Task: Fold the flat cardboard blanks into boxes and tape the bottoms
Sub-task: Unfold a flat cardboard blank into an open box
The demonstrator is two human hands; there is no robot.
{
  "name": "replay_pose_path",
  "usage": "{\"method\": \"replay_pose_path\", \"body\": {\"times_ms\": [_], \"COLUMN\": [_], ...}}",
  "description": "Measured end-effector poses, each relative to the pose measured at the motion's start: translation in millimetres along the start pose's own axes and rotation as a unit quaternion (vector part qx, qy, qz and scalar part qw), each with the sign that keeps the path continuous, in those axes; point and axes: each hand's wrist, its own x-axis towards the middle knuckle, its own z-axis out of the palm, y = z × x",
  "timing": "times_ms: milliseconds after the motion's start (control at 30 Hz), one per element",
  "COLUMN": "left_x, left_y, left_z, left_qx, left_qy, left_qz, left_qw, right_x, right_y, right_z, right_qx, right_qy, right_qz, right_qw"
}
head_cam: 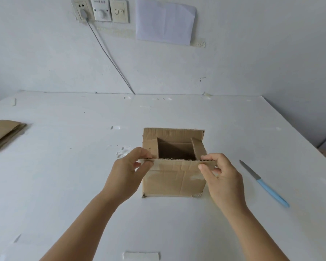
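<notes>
Head view: left hand (129, 171) and right hand (221, 173) each pinch an end of the near flap (177, 164) of the cardboard box (174, 182) standing mid-table (64, 185).

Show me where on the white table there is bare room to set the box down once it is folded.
Widest bare stretch: between the stack of flat blanks at the left edge and the box. Another lies behind the box, up to the wall. Nearer the right it is tighter: the knife lies close beside the right hand. Small tape scraps dot the table.
</notes>
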Motion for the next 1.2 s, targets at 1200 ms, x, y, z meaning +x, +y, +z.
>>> {"method": "replay_pose_path", "body": {"times_ms": [1200], "left_x": [29], "left_y": [9], "left_z": [51], "left_qx": [0.435], "left_qy": [-0.183], "left_qz": [0.085], "left_qw": [0.878], "right_x": [47], "right_y": [11], "right_z": [15], "right_qx": [-0.338], "right_qy": [-0.308], "right_qz": [-0.153], "right_qw": [0.876]}}
